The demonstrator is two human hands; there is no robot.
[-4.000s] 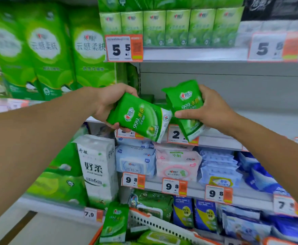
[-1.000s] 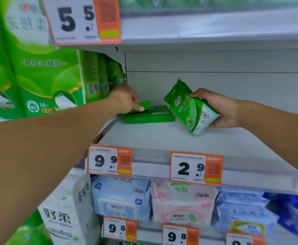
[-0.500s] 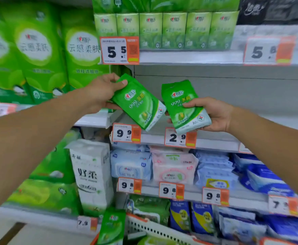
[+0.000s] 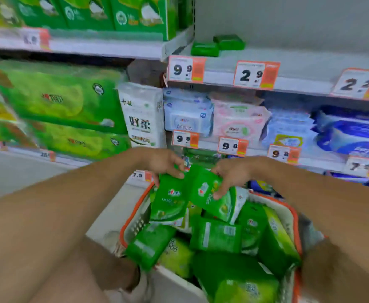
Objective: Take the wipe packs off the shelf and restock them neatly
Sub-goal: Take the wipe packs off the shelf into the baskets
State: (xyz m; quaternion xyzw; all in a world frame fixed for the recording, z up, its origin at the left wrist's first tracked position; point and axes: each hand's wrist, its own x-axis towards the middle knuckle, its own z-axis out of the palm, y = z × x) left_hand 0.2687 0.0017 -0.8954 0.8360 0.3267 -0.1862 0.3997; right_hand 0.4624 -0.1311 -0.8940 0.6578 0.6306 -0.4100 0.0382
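In the head view, my left hand pinches the top edge of a green wipe pack between thumb and fingers, and the pack hangs upright below it with its printed face toward me. My right hand grips a second green wipe pack along its upper right side, tilted so its top corner points to 11 o'clock. The 2 packs touch and overlap a little at the middle, just between my hands.

Both held packs sit over the far end of a white basket with an orange rim, which lies at 6 o'clock from my hands. The basket is heaped with loose green packs lying at all angles, some face down with a barcode showing, so there is little free room inside it.

At 12 o'clock, well above my hands, the target shelf carries 2 dark green packs lying flat, touching, near its left end by the divider. The rest of that shelf, running toward 2 o'clock, is bare, with a tall gap over it. Its front edge holds price tags reading 9.9 and 2.9.

Between my hands and that shelf, a lower shelf at 1 o'clock is packed with blue and pink wipe bags. At 10 o'clock stand large green tissue bundles and a white tissue pack.
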